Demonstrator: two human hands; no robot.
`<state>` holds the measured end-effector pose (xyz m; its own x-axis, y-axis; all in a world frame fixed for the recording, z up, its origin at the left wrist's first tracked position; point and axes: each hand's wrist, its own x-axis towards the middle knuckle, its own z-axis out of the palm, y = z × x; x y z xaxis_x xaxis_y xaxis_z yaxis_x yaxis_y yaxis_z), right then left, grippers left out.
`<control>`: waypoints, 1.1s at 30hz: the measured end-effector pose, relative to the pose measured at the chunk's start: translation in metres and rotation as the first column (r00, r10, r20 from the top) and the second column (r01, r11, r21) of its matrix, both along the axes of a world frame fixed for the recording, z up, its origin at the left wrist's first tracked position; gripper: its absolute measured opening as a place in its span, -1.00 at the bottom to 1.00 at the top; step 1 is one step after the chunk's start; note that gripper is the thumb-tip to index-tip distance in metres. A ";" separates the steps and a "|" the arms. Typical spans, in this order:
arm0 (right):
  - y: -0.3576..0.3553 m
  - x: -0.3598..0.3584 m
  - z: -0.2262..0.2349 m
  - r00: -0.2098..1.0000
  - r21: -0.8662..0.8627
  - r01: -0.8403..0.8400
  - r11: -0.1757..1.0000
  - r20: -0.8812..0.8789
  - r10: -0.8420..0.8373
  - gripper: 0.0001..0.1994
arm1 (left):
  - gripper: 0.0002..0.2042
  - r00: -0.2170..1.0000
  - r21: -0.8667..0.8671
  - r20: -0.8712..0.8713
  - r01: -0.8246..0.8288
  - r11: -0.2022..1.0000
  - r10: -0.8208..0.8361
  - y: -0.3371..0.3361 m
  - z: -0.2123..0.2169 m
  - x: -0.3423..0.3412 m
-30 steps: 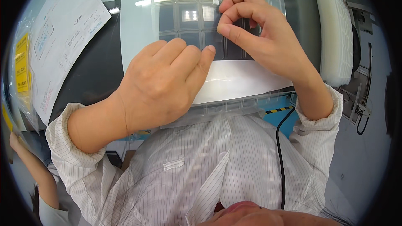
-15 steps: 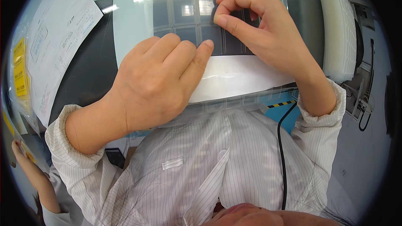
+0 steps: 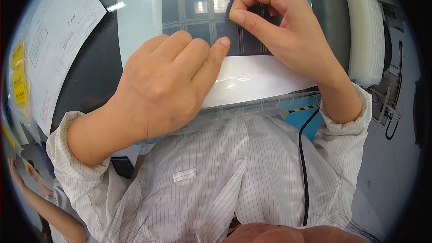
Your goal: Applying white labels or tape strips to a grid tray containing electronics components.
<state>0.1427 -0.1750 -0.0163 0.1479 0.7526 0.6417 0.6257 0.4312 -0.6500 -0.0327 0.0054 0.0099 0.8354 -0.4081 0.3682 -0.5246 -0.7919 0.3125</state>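
A clear plastic tray (image 3: 189, 4) with a grid of square pockets lies tilted in front of me, over a white strip (image 3: 261, 78) along its near edge. My left hand (image 3: 166, 85) rests palm-down on the tray's near left part, fingers together and pressing on it. My right hand (image 3: 274, 22) hovers over the grid with thumb and forefinger pinched at a pocket; what is between them is too small to make out.
A stack of clear trays (image 3: 364, 31) stands at the right. White printed papers (image 3: 58, 49) and yellow labels in plastic sleeves (image 3: 18, 76) lie at the left on a dark mat (image 3: 94, 76). A black cable (image 3: 303, 166) hangs down my striped coat. Another person's arm (image 3: 49, 207) shows lower left.
My right hand has moved farther up the grid, still pinching. The left hand has stayed pressed on the tray, and the view has shifted slightly closer.
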 end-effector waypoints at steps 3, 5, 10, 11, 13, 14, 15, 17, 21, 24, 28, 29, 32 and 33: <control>0.000 -0.002 0.002 0.999 -0.035 0.006 0.999 -0.039 -0.008 -0.92 | -0.36 1.000 0.004 -0.003 -0.002 1.000 0.002 0.001 -0.001 -0.001; 0.001 -0.002 0.001 1.000 -0.022 0.011 1.000 -0.026 -0.011 -0.92 | -0.36 1.000 0.008 -0.002 0.000 1.000 0.000 0.002 -0.001 -0.001; 0.001 0.002 -0.004 1.000 0.013 0.000 1.000 0.004 0.000 -0.91 | -0.37 1.000 -0.004 -0.006 0.010 1.000 -0.010 0.002 -0.002 0.001; 0.001 0.002 -0.001 1.000 0.009 -0.013 1.000 0.008 0.013 -0.91 | -0.37 1.000 -0.003 -0.001 0.008 1.000 -0.008 0.001 -0.001 0.000; 0.002 0.002 0.003 1.000 0.003 -0.029 1.000 0.006 0.029 -0.91 | -0.37 1.000 -0.010 0.000 0.005 1.000 -0.005 0.001 0.002 -0.002; 0.002 0.003 0.002 0.999 -0.007 -0.041 0.999 -0.005 0.041 -0.91 | -0.37 1.000 -0.010 0.000 0.004 1.000 -0.004 0.000 0.001 -0.001; 0.003 0.005 0.001 0.999 -0.007 -0.042 0.999 -0.005 0.042 -0.91 | -0.37 1.000 -0.004 0.003 0.002 1.000 -0.002 0.000 0.001 -0.001; 0.006 0.009 -0.004 0.995 0.050 -0.028 0.998 0.094 0.024 -0.91 | -0.38 1.000 0.001 0.006 -0.001 1.000 0.001 0.000 0.000 0.000; 0.007 0.005 -0.008 0.987 0.072 0.019 0.997 0.157 -0.030 -0.92 | -0.38 1.000 -0.012 0.008 0.003 1.000 -0.003 0.000 -0.002 0.000; 0.006 0.010 -0.009 0.996 0.072 -0.086 0.994 0.043 0.083 -0.93 | -0.38 1.000 -0.032 0.021 0.001 0.999 0.000 -0.001 -0.004 -0.001; 0.006 0.012 -0.010 0.982 0.098 -0.188 0.977 0.012 0.188 -0.94 | -0.38 0.999 -0.034 0.034 0.003 0.999 -0.001 -0.001 -0.005 -0.002; 0.004 0.012 -0.009 0.980 0.056 -0.201 0.978 0.004 0.201 -0.94 | -0.38 0.999 -0.036 0.034 0.003 0.999 -0.002 -0.001 -0.005 -0.002; 0.003 0.009 -0.006 0.983 0.035 -0.182 0.983 -0.013 0.182 -0.94 | -0.37 1.000 -0.037 0.026 0.006 0.999 -0.005 -0.002 -0.005 0.000; 0.004 -0.002 0.010 0.982 0.036 -0.189 0.981 -0.016 0.189 -0.94 | -0.37 1.000 -0.034 0.023 0.000 0.999 0.001 -0.001 -0.005 -0.001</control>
<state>0.1409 -0.1713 -0.0064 0.0177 0.7456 0.6662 0.5182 0.5630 -0.6438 -0.0334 0.0046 0.0051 0.8268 -0.3943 0.4010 -0.5314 -0.7813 0.3274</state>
